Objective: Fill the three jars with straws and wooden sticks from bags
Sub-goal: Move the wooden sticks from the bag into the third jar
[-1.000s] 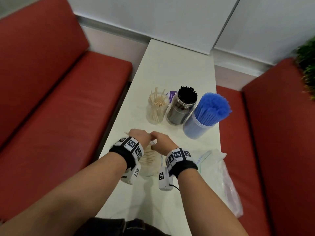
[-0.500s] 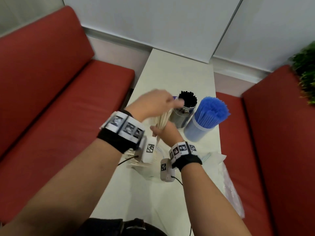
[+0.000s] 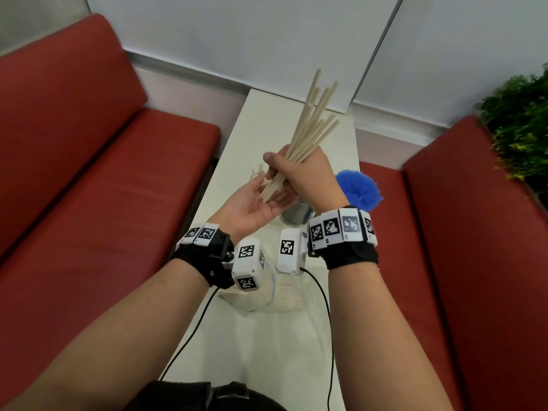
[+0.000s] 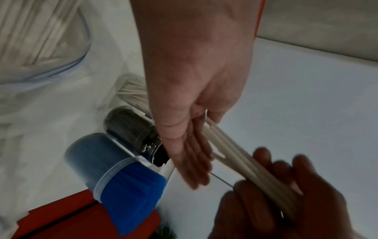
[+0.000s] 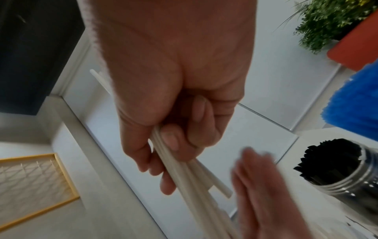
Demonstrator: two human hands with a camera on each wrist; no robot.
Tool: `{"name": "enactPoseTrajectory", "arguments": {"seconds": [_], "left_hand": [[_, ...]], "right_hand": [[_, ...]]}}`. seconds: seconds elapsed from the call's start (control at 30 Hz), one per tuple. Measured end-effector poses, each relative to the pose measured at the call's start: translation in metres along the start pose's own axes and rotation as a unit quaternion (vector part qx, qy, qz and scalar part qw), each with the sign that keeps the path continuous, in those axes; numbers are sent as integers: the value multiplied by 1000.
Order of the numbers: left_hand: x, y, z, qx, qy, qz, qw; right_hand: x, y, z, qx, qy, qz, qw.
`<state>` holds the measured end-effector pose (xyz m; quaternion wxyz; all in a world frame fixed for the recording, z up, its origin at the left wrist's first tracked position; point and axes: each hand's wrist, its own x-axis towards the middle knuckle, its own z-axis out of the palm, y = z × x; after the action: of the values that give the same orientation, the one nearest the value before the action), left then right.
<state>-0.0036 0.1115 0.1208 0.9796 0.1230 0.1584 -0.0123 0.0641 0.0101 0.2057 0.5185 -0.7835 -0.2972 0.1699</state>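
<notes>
The right hand (image 3: 305,176) grips a bundle of thin pale wooden sticks (image 3: 308,126) above the white table (image 3: 267,129) — light, stiff, likely to splay — best held mid-length. The flat, open left hand (image 3: 252,203) squares their lower ends.

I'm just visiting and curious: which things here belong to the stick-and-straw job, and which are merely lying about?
Job: wooden sticks, gripped by right hand; open left hand; stick jar; black-straw jar; blue-straw jar; stick bag.
Lying about: red benches; plant.
</notes>
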Motion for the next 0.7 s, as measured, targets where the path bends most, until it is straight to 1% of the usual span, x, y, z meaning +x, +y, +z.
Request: {"name": "enactPoseTrajectory", "arguments": {"seconds": [0.07, 0.1, 0.17, 0.27, 0.33, 0.37, 0.47, 0.53, 0.63, 0.7], "left_hand": [[-1, -2, 4, -2, -10, 16, 1000], [-1, -3, 6, 8, 0, 19, 1000], [1, -5, 6, 22, 41, 21, 999], [7, -4, 0, 46, 123, 34, 991], [10, -1, -8, 104, 180, 35, 978], [11, 0, -12, 135, 199, 43, 970], [14, 1, -24, 186, 249, 88, 946], [15, 0, -32, 191, 270, 97, 939], [16, -4, -43, 195, 277, 98, 936], [18, -6, -55, 200, 299, 109, 927]], "right_hand": [[-2, 6, 4, -6, -6, 18, 1000], [-4, 8, 6, -6, -8, 20, 1000], [-5, 9, 7, -6, -16, 7, 1000], [-4, 6, 4, -16, -16, -9, 1000], [-1, 4, 2, -29, -13, -18, 999], [1, 3, 2, -36, -10, -20, 999], [3, 4, 4, -42, -12, -20, 999], [4, 9, 7, -27, -21, -5, 999], [5, 20, 13, -12, -18, 31, 999], [4, 26, 13, -15, -37, 54, 998]]}}
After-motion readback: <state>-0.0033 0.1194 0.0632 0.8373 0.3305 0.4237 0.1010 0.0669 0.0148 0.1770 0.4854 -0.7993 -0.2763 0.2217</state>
